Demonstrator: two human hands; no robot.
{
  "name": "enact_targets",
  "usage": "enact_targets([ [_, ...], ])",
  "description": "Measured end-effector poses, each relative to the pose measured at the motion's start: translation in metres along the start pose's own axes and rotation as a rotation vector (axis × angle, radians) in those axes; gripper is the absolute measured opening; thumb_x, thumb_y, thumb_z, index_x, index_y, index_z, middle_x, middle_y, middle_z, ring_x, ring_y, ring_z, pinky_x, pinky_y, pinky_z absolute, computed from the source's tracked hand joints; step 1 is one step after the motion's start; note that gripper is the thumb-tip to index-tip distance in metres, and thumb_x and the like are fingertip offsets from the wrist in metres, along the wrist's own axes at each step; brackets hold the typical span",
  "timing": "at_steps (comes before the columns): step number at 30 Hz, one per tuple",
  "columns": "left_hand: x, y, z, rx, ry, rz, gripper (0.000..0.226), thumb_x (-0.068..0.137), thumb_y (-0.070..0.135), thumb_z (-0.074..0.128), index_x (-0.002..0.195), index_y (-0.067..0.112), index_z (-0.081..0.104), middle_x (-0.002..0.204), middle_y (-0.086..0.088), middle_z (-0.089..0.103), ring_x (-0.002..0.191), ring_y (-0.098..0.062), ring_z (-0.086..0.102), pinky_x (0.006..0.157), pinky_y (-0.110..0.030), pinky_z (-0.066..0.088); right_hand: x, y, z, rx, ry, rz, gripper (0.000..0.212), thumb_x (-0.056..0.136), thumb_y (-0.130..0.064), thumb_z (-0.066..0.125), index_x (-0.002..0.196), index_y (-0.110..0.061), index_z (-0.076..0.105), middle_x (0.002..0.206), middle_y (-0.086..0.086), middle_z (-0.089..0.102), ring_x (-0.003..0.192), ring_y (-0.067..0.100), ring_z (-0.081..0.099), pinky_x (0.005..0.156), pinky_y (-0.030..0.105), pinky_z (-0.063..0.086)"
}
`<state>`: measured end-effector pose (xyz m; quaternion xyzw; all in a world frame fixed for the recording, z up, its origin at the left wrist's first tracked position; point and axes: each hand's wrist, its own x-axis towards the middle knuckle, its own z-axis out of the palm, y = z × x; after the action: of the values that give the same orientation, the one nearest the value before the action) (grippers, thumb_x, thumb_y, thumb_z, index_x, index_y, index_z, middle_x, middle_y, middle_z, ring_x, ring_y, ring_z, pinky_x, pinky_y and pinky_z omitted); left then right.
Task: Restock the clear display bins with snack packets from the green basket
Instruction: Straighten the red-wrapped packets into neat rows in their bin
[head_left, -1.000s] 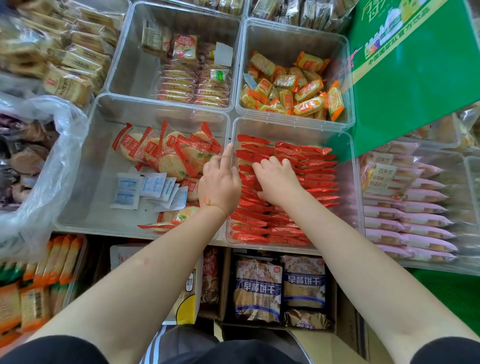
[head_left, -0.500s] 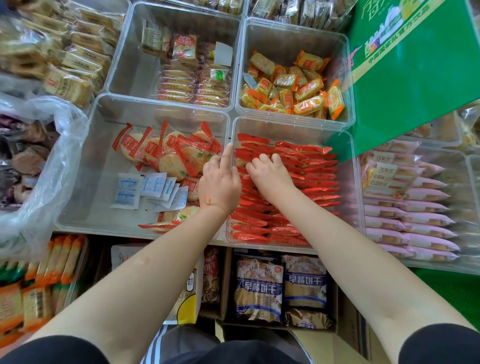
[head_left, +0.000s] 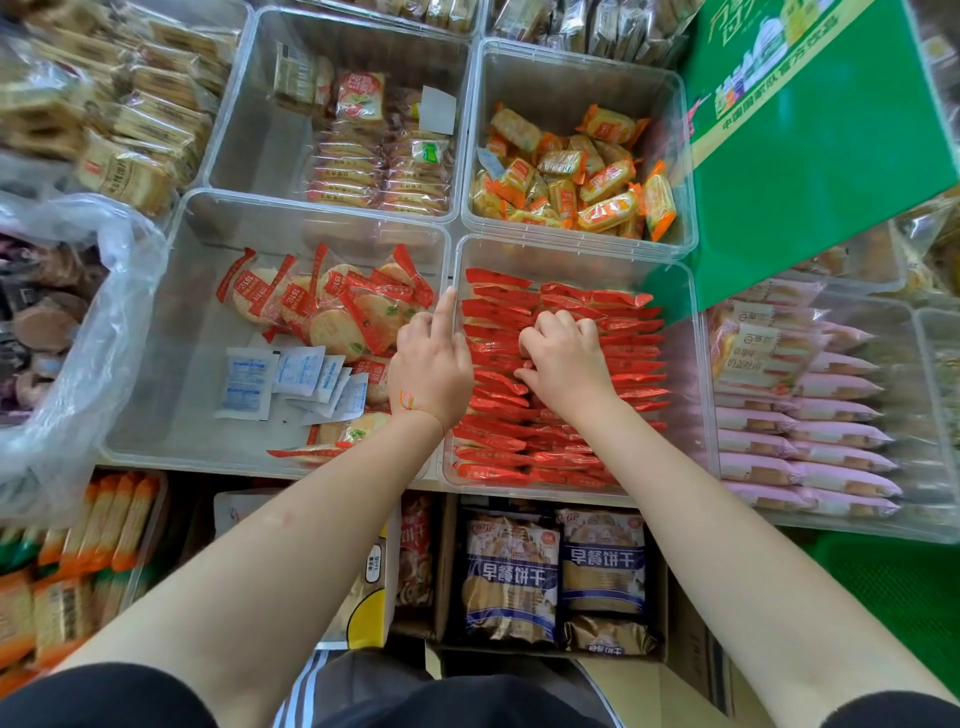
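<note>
The clear bin (head_left: 675, 280) in the middle holds red snack packets (head_left: 571, 452). They stand on edge in two neat rows, packed tight from the front wall to near the back wall. At 9 o'clock from it, a second clear bin (head_left: 156, 364) holds round cracker packets (head_left: 332, 317) with red ends, lying loose in a small pile. At 12 o'clock, a third clear bin (head_left: 576, 67) holds orange packets (head_left: 602, 202), heaped any which way.
</note>
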<state>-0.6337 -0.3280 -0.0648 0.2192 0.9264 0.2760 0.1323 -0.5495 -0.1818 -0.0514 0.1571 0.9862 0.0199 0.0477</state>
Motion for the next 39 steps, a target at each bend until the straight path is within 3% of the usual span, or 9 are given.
enact_targets([
  [3, 0.000, 0.000, 0.001, 0.014, 0.004, -0.001, 0.054, 0.103, 0.031, 0.034, 0.156, 0.032, 0.020, 0.135, -0.005, 0.050, 0.120, -0.025, 0.043, 0.076, -0.033, 0.037, -0.002, 0.000, 0.002, 0.000, -0.074, -0.013, 0.027, 0.078, -0.028, 0.080, 0.093, -0.009, 0.068, 0.099, 0.009, 0.059, 0.099, 0.030, 0.053, 0.083, 0.044, 0.040],
  [8, 0.000, 0.000, 0.001, 0.020, 0.006, -0.007, 0.054, 0.103, 0.032, 0.033, 0.156, 0.033, 0.019, 0.137, -0.004, 0.049, 0.122, -0.024, 0.042, 0.078, -0.033, 0.037, -0.001, -0.015, 0.007, -0.063, -0.004, -0.031, 0.021, 0.065, -0.005, 0.082, 0.073, -0.012, 0.064, 0.079, 0.005, 0.057, 0.076, 0.026, 0.055, 0.066, 0.036, 0.041],
  [15, 0.000, 0.000, 0.001, 0.018, 0.004, -0.006, 0.055, 0.103, 0.030, 0.033, 0.156, 0.033, 0.019, 0.133, -0.005, 0.051, 0.120, -0.024, 0.043, 0.077, -0.034, 0.038, 0.006, -0.023, 0.002, -0.027, -0.168, 0.098, 0.016, 0.092, -0.011, 0.060, 0.107, -0.012, 0.059, 0.108, 0.006, 0.062, 0.101, 0.027, 0.060, 0.089, 0.038, 0.041],
  [18, 0.000, 0.000, 0.001, 0.019, 0.006, -0.005, 0.055, 0.103, 0.030, 0.033, 0.155, 0.033, 0.019, 0.131, -0.005, 0.051, 0.119, -0.024, 0.043, 0.075, -0.034, 0.038, 0.014, -0.025, -0.007, 0.044, -0.289, 0.135, 0.021, 0.092, -0.003, 0.052, 0.110, -0.012, 0.058, 0.110, 0.007, 0.064, 0.100, 0.029, 0.062, 0.083, 0.037, 0.040],
  [22, 0.000, 0.000, 0.002, 0.016, 0.004, -0.008, 0.055, 0.102, 0.030, 0.033, 0.155, 0.033, 0.019, 0.133, -0.005, 0.051, 0.120, -0.024, 0.043, 0.076, -0.034, 0.039, 0.013, -0.023, -0.014, 0.017, -0.227, 0.065, 0.025, 0.090, 0.002, 0.051, 0.111, -0.010, 0.059, 0.116, 0.011, 0.055, 0.101, 0.031, 0.060, 0.075, 0.038, 0.041],
  [25, 0.000, 0.000, 0.002, 0.020, 0.004, -0.011, 0.055, 0.103, 0.031, 0.033, 0.155, 0.034, 0.018, 0.134, -0.005, 0.050, 0.121, -0.024, 0.043, 0.077, -0.035, 0.041, 0.010, -0.021, -0.010, 0.080, -0.176, -0.014, 0.020, 0.089, 0.002, 0.052, 0.104, -0.010, 0.059, 0.106, 0.008, 0.054, 0.094, 0.029, 0.058, 0.064, 0.036, 0.036],
  [30, 0.001, 0.000, 0.002, 0.013, 0.010, -0.013, 0.055, 0.102, 0.030, 0.033, 0.155, 0.034, 0.019, 0.134, -0.004, 0.050, 0.120, -0.024, 0.043, 0.077, -0.033, 0.038, 0.005, -0.024, -0.007, 0.062, 0.005, -0.067, 0.020, 0.071, 0.015, 0.059, 0.078, -0.003, 0.058, 0.070, 0.012, 0.056, 0.054, 0.032, 0.058, 0.046, 0.030, 0.028],
  [35, 0.000, 0.001, 0.002, 0.012, 0.011, -0.014, 0.055, 0.102, 0.030, 0.034, 0.155, 0.032, 0.020, 0.133, -0.005, 0.050, 0.120, -0.024, 0.043, 0.078, -0.034, 0.037, 0.007, -0.031, 0.001, -0.010, -0.128, 0.001, 0.026, 0.091, 0.008, 0.043, 0.113, -0.004, 0.048, 0.090, 0.010, 0.068, 0.077, 0.033, 0.069, 0.056, 0.034, 0.038],
  [39, 0.000, 0.001, 0.001, 0.007, 0.008, -0.018, 0.055, 0.102, 0.030, 0.034, 0.155, 0.033, 0.019, 0.134, -0.005, 0.050, 0.120, -0.024, 0.043, 0.078, -0.036, 0.040, 0.008, -0.024, -0.001, 0.100, -0.171, 0.047, 0.038, 0.085, 0.013, 0.043, 0.117, -0.007, 0.043, 0.085, 0.009, 0.064, 0.063, 0.030, 0.053, 0.054, 0.034, 0.036],
])
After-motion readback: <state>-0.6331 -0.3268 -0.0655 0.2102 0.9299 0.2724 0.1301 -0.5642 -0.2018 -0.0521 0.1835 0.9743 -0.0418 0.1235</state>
